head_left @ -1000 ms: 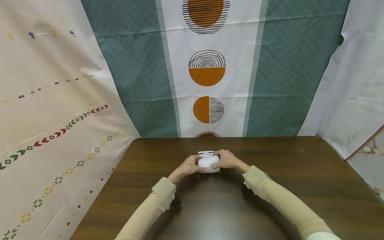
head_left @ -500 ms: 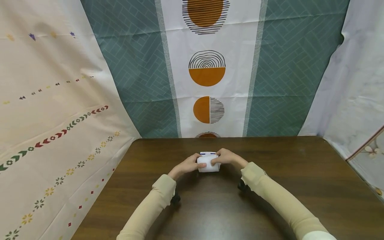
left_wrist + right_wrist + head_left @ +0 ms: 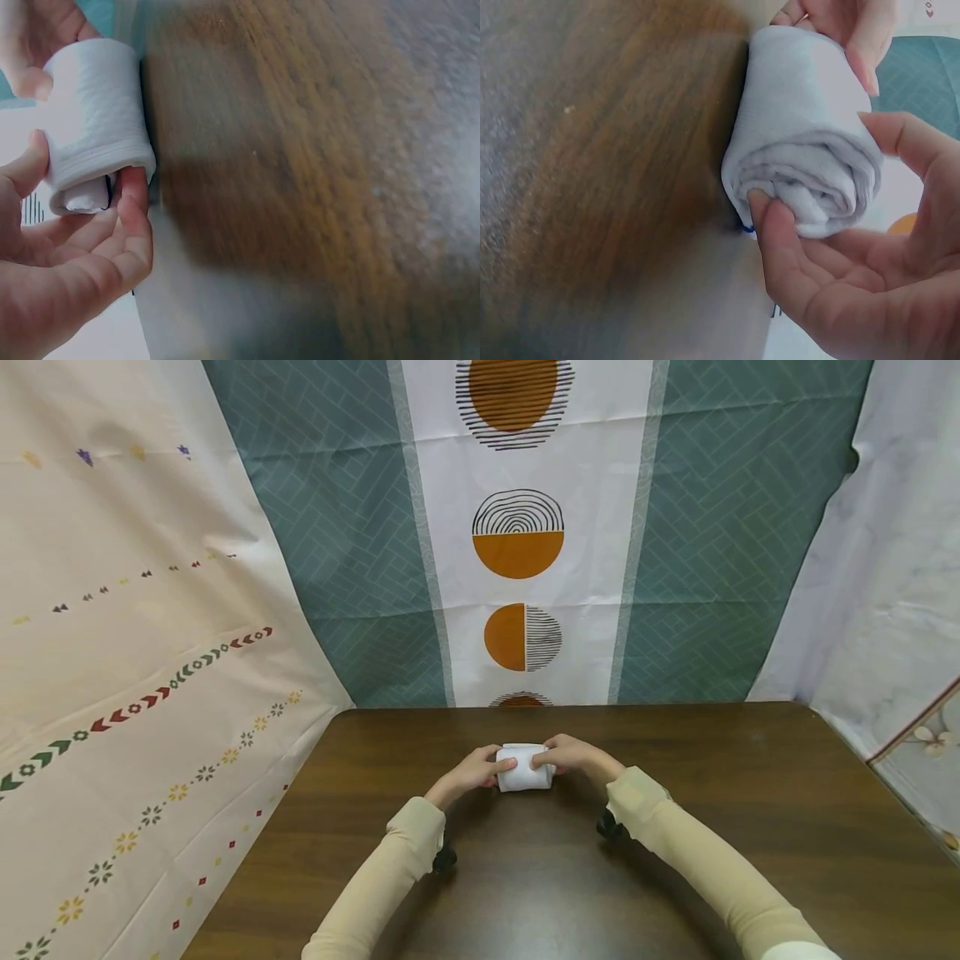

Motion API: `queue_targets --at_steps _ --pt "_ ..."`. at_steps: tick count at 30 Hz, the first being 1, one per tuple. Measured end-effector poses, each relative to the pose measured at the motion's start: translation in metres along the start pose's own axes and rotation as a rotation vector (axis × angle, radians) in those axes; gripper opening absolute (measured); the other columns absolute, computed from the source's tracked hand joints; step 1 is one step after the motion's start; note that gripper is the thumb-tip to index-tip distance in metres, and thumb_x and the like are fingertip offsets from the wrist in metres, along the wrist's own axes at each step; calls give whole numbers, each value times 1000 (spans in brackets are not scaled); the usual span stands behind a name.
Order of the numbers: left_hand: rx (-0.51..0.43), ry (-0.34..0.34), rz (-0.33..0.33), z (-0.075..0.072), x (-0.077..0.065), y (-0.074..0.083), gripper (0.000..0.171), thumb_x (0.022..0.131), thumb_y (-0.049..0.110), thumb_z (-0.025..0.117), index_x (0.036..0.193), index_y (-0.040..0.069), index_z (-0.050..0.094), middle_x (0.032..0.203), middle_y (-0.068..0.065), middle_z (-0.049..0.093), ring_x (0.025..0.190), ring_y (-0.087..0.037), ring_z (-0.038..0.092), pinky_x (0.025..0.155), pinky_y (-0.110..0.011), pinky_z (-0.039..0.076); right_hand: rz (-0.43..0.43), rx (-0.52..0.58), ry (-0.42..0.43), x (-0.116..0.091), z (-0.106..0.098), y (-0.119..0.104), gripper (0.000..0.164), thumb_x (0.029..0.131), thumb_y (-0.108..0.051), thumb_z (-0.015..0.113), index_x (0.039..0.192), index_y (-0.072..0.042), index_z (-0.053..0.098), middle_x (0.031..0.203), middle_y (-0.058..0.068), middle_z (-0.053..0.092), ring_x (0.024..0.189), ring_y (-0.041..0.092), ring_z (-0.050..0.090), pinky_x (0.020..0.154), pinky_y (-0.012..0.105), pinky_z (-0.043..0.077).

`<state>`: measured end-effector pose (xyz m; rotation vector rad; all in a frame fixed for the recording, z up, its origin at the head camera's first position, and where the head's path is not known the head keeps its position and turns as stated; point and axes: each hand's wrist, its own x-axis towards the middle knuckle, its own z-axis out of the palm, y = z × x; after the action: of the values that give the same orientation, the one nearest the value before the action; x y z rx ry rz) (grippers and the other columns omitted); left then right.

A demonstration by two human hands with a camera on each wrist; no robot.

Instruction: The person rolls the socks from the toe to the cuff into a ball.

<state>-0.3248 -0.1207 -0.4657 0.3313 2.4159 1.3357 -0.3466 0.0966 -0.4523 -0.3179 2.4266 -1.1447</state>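
A small white towel (image 3: 523,768), rolled up, lies crosswise near the far side of the table. My left hand (image 3: 472,770) grips its left end, thumb on the near face. At the other end my right hand (image 3: 576,753) holds it the same way. In the left wrist view, the left fingers curl at the open end of the roll (image 3: 97,105), where a dark blue line shows inside. Spiral layers of the towel (image 3: 802,180) face the right wrist view. There a right fingertip presses into the coil, and a bit of blue shows at its lower edge.
The brown wooden table (image 3: 517,877) runs back to a green and white patterned cloth (image 3: 517,468). A cream printed cloth (image 3: 150,693) hangs at the left, a pale one (image 3: 885,568) at the right. Dark wrist mounts (image 3: 444,858) sit under both cuffs.
The flat end with blue marks, seen beyond the roll earlier, has been wound in, and the blue marks no longer show in the head view. Both hands stay at the roll's ends.
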Motion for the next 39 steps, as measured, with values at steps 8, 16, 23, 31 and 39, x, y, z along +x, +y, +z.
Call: queue_targets --at_steps 8,16,23,31,39 --pt "-83 40 -80 4 6 -3 52 96 40 57 128 0 52 89 -6 60 70 -13 55 61 -24 47 -47 139 111 0 7 5 35 81 -20 68 112 -9 56 121 16 55 93 23 57 73 35 55" --pt "-150 98 -128 7 10 1 54 95 39 60 125 -4 48 85 -4 55 64 -11 52 59 -23 47 -121 -52 264 -6 12 -4 24 84 -18 66 103 -4 67 108 16 65 84 22 60 67 34 56" --pt "-159 72 -134 9 13 5 53 98 33 56 141 4 45 80 -2 53 61 -12 49 58 -24 46 -239 -505 436 -15 36 -12 30 94 -16 57 119 0 62 108 21 68 85 31 67 67 44 55" --pt "-172 68 -211 13 24 12 45 94 31 60 131 5 57 80 -3 58 64 -15 57 63 -27 51 -396 -777 504 -25 53 -9 46 83 -6 70 127 -3 56 121 30 56 107 46 58 72 50 56" --pt "-114 130 -211 12 30 18 40 94 44 57 90 4 65 62 0 49 55 -13 46 51 -24 40 -444 -812 412 -16 41 -2 73 67 -9 82 130 5 47 117 27 55 99 41 60 74 47 55"
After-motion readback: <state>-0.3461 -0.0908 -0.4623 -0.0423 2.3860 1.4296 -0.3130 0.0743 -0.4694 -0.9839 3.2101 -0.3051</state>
